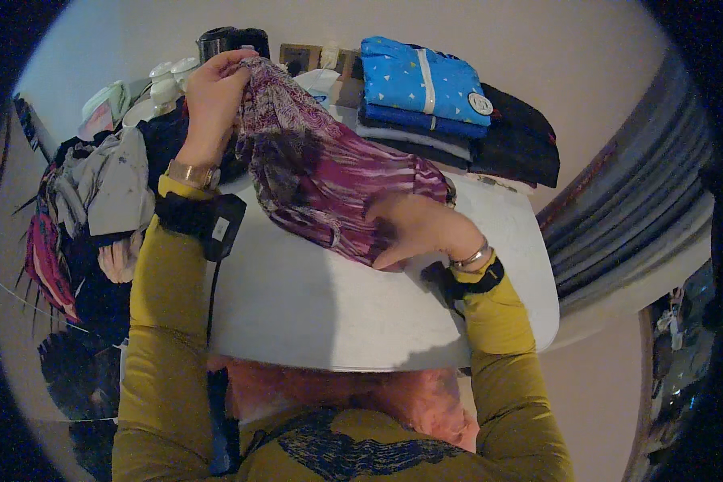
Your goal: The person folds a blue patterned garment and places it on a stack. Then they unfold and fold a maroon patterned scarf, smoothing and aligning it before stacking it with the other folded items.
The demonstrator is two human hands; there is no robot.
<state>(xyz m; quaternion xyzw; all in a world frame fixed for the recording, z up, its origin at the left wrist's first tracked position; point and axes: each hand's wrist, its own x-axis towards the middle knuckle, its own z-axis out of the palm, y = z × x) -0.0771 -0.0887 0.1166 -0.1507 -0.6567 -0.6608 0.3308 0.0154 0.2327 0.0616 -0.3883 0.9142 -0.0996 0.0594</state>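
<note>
A patterned garment of thin purple and magenta cloth (321, 173) is stretched slantwise over the ironing-board-like white table (281, 313). At its far left corner my left hand (215, 92) is closed, pinching the gathered edge and holding it up. My right hand (432, 229) lies against the near right part of the cloth. Its fingers and thumb are spread apart, slightly blurred by motion. The garment's kind cannot be made out, as it hangs in folds.
Folded clothes, topped by a blue patterned one (422, 80), are stacked at the far right beside dark folded cloth (514, 136). Loose clothes (120, 189) are heaped at the left. White containers (165, 84) stand behind them. A grey curtain (635, 217) hangs at the right.
</note>
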